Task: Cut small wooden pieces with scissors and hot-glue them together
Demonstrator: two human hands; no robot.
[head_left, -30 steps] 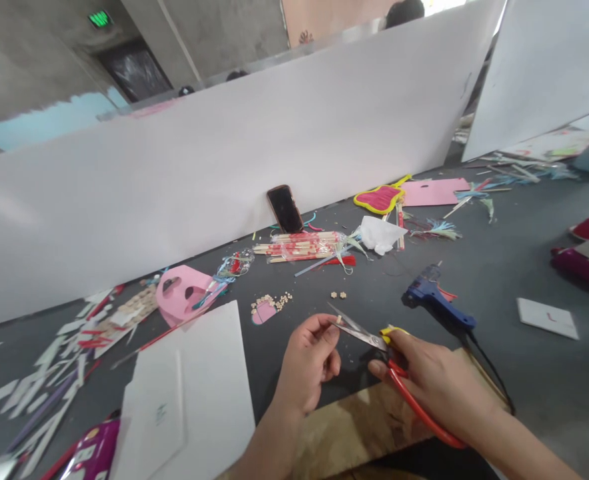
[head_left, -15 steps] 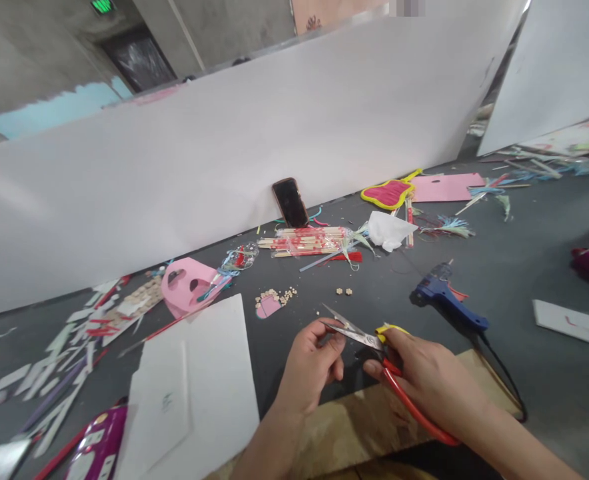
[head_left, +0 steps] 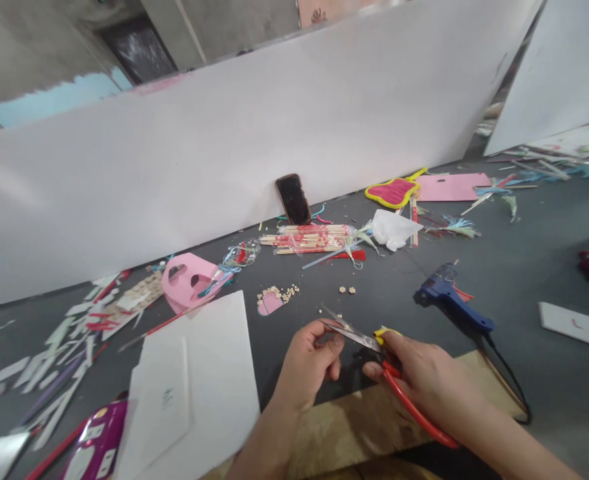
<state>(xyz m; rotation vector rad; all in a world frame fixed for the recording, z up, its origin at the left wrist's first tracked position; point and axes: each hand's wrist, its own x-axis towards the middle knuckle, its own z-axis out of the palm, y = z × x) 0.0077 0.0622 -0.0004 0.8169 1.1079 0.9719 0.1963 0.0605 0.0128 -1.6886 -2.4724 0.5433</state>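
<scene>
My right hand (head_left: 427, 380) grips red-handled scissors (head_left: 374, 357) with a yellow patch; the blades point left toward my left hand. My left hand (head_left: 307, 363) is curled in a pinch at the blade tips, holding something too small to name. Both hands hover over the dark table just beyond a brown board (head_left: 364, 427).
White sheets (head_left: 194, 387) lie at the left. A blue glue gun (head_left: 449, 303) with a black cord rests at the right. A phone (head_left: 294, 199) leans on the white partition (head_left: 224, 147). A pink foam piece (head_left: 189, 290), wooden beads (head_left: 277, 295), a stick bundle (head_left: 309, 240) and paper scraps (head_left: 59, 347) litter the table.
The view has drifted slightly, shifting objects up and right. The scissor blades have closed a little toward my left fingertips. Both hands stay in place.
</scene>
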